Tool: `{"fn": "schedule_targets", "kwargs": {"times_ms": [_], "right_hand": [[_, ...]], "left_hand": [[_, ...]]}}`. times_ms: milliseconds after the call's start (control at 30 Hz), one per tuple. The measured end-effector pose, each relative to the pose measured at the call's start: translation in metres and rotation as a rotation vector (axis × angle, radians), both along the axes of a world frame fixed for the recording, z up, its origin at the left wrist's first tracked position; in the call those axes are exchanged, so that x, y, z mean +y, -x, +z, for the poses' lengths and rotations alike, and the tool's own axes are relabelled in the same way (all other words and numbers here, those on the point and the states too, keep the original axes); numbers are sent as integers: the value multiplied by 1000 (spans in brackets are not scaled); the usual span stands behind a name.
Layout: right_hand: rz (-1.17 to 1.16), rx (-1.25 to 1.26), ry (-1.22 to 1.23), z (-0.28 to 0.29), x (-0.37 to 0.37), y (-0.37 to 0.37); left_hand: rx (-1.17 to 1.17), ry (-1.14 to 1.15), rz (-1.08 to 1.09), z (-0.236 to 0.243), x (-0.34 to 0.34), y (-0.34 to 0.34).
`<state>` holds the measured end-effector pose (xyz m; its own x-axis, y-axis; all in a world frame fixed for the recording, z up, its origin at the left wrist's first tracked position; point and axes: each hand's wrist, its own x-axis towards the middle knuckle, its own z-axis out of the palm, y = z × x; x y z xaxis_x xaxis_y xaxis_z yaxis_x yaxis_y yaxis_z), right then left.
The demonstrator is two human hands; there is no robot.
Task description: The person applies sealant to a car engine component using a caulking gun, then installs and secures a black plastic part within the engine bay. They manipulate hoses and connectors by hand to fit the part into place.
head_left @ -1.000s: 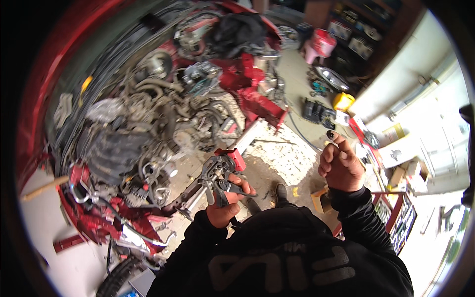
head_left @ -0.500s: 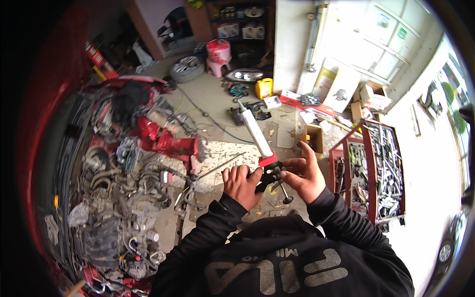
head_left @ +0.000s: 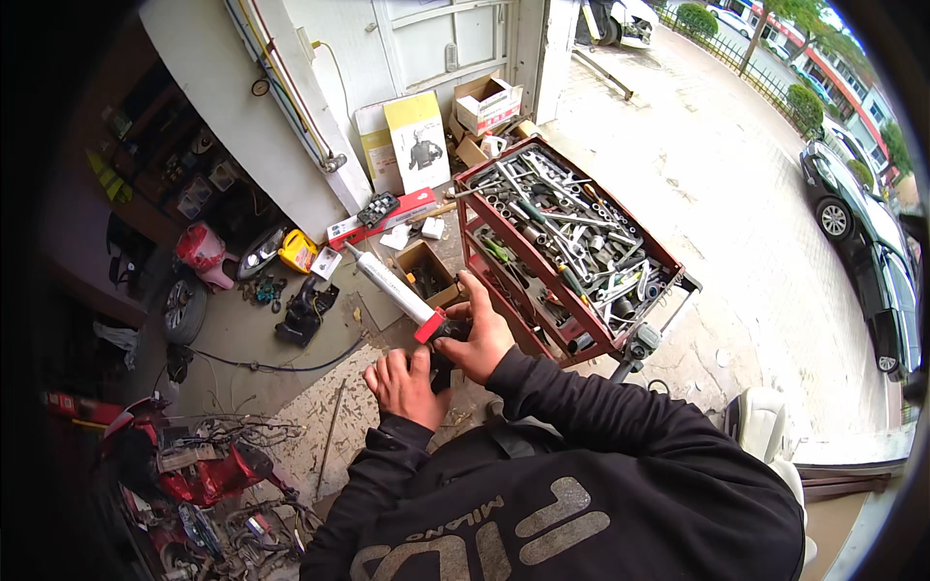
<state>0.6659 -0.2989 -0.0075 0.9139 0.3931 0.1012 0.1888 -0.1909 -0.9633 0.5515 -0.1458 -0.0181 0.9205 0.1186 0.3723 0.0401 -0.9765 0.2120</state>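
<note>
A caulking gun with a white cartridge (head_left: 392,287) and a red end piece (head_left: 428,326) points away to the upper left, its nozzle tilted up. My right hand (head_left: 478,334) is closed round the black part just behind the red piece, with the index finger sticking up. Below it my left hand (head_left: 402,387) grips the black handle (head_left: 441,372), its thumb against it and its fingers bent. Both hands hide most of the trigger and rod.
A red tool cart (head_left: 581,325) heaped with wrenches and sockets stands right of my hands. Beyond the gun lie an open cardboard box (head_left: 446,294), a yellow jug (head_left: 298,251) and a black plastic part (head_left: 308,312). Dismantled red car parts (head_left: 218,479) fill the lower left. A cable (head_left: 257,367) crosses the floor.
My view has swung right, toward the tool cart and the bright doorway. My right hand has gone from loosely spread by the rod to closed on the gun behind the red piece.
</note>
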Motion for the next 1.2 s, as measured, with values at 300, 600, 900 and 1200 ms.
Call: {"fn": "schedule_targets", "kwargs": {"times_ms": [300,600,900,1200], "right_hand": [[-433,464,-334,-45,-124,-105],[-981,322,-35,-124,-271,-292],[-1268,484,464,-195,-311,-346],[-977,-56,248,-191,-258,-323]], "left_hand": [[274,62,-293,2,-83,-117],[399,200,-68,-50,-20,-82],[1040,273,717,-169,123,204],[991,704,820,-262,99,309]]}}
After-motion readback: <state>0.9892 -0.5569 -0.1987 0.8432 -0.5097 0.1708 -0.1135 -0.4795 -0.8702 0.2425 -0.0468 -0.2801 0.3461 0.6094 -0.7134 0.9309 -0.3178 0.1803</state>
